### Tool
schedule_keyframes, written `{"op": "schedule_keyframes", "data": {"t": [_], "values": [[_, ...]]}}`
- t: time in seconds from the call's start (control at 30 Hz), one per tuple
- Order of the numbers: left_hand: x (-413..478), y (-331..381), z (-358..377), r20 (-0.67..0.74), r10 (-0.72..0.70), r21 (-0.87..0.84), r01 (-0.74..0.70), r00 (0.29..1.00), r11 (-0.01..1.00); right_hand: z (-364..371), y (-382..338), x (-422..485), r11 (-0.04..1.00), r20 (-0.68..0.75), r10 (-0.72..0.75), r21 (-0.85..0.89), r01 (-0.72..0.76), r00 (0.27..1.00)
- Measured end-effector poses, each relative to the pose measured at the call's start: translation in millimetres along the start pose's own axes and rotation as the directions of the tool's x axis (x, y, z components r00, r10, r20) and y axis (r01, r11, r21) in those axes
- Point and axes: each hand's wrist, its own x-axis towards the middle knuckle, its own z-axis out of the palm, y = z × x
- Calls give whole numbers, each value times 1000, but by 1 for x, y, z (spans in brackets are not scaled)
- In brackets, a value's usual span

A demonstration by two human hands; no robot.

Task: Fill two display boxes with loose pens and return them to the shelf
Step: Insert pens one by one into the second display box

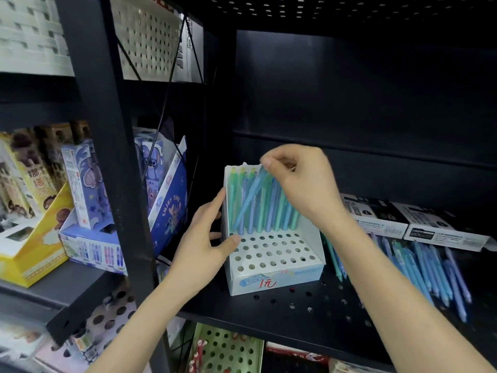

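Note:
A white display box (277, 278) with a holed insert stands on the black perforated shelf (295, 308). Its back row holds several upright green and blue pens (271, 211). My left hand (204, 238) grips the box's left wall, thumb lying on the holed insert. My right hand (304, 181) pinches the top of a blue pen (250, 197), which tilts with its tip low at the box's back left. A pile of loose blue and green pens (419, 273) lies on the shelf to the right of the box.
Flat white-and-black boxes (411, 219) lie behind the loose pens. A black upright post (107, 130) separates this bay from the left one, which holds blue (91, 249) and yellow (32, 238) cartoon boxes. More goods fill the shelf below.

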Motion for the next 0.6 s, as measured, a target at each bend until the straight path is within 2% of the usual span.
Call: {"op": "schedule_keyframes", "data": {"t": [0.1, 0.23, 0.3, 0.5, 0.6], "values": [[1, 0, 0, 1, 4, -8, -4, 1000, 1000, 12, 2, 2, 994, 58, -39, -105, 45, 998], [1, -1, 0, -1, 6, -11, -6, 1000, 1000, 20, 5, 9, 937, 32, -190, -293, 191, 981], [1, -1, 1, -3, 7, -15, -7, 1000, 1000, 22, 5, 14, 911, 64, -200, -356, 210, 978], [2, 0, 2, 2, 0, 14, 0, 1000, 1000, 33, 9, 20, 922, 195, -97, -351, 162, 976], [2, 4, 2, -19, 18, 48, -17, 1000, 999, 31, 11, 17, 937, 132, -105, -318, 143, 986]]}}
